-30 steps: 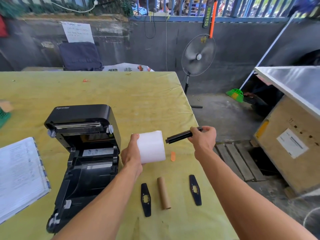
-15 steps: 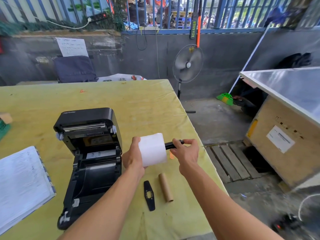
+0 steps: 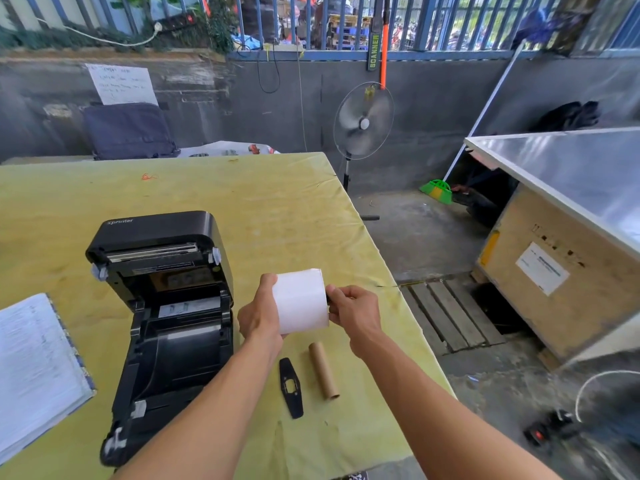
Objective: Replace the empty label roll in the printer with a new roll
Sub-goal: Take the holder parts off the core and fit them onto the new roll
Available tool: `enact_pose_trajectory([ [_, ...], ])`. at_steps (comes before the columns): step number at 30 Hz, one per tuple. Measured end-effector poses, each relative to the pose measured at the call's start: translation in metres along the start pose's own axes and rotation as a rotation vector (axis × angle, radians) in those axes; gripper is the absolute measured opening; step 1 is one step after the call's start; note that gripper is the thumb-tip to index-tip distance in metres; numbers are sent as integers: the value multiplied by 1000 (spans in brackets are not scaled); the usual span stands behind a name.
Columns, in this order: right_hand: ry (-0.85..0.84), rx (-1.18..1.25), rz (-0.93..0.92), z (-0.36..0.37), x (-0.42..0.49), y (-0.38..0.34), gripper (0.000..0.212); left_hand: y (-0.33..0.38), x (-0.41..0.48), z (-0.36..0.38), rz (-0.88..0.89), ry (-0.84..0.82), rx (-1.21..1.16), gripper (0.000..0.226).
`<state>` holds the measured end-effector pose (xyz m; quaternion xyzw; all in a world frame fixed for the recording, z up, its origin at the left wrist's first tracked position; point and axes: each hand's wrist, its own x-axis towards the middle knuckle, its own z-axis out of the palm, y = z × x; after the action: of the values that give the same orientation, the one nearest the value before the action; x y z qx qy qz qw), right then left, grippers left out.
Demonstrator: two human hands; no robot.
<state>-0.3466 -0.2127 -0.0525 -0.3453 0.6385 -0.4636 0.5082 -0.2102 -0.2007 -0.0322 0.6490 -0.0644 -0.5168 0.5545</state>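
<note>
A white label roll (image 3: 301, 301) is held above the table by my left hand (image 3: 259, 315), which grips its left end. My right hand (image 3: 353, 311) presses against the roll's right end, closed on a black spindle that is almost fully inside the roll; only a dark sliver shows at the core. The black printer (image 3: 162, 327) stands open to the left, its lid raised and its roll bay bare. The empty brown cardboard core (image 3: 323, 370) lies on the table below my hands, beside one black spindle end plate (image 3: 291, 388).
The table has a yellow-green cloth (image 3: 242, 209); its right edge drops to a concrete floor. A stack of papers (image 3: 31, 368) lies at the left. A standing fan (image 3: 363, 121), a wooden crate (image 3: 561, 292) and a pallet (image 3: 450, 313) stand beyond the right edge.
My right hand has pushed the black spindle leftward into the roll's core until it is nearly hidden. The second end plate is now out of sight behind my right arm.
</note>
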Motion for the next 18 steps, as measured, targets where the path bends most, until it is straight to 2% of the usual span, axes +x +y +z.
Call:
enact_pose_trajectory([
  [2,38,-96,-13,-4,7,4,28,-3,4,2,-5,-12,6,41],
  [5,130,-538,-58,-24,18,15,16,-7,11,7,-19,-23,5,38],
  [7,85,-844,-21,-40,25,29,20,-9,14,11,-21,-23,8,37],
  [9,10,-1045,73,-50,30,42,27,-12,19,16,-24,-12,6,38],
  [13,-26,-1164,172,-55,38,55,36,-15,28,24,-31,-3,7,42],
  [18,-95,-1190,189,-61,51,50,25,-18,42,34,-28,24,22,40],
])
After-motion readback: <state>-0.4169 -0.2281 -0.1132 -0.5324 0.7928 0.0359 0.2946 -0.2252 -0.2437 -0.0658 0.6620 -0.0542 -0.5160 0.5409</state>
